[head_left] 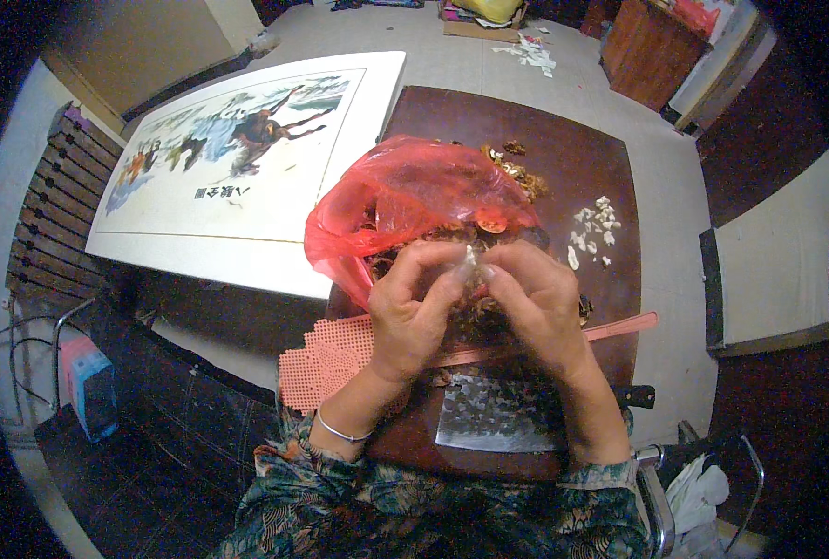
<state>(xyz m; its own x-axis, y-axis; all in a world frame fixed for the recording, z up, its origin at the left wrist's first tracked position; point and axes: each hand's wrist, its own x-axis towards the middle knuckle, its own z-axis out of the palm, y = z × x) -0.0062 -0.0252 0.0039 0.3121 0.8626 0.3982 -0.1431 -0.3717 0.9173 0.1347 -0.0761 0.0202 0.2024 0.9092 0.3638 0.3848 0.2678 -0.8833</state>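
Observation:
Both hands meet over the near side of a dark brown table. My left hand and my right hand are closed, fingertips pinching a small whitish piece between them. Its kind is too small to make out. Just beyond them a red translucent plastic bag lies open, with dark brown, dried-looking bits in it and under my hands. Right of my right hand, several small white pieces are scattered. Beneath my forearms lie a pink fly swatter and a cleaver with a black handle, blade partly hidden by my right arm.
A white panel with a painted picture adjoins the table's left side. More brown bits lie behind the bag. Farther off stand a wooden cabinet and paper scraps on the floor. A metal-framed chair is at lower right.

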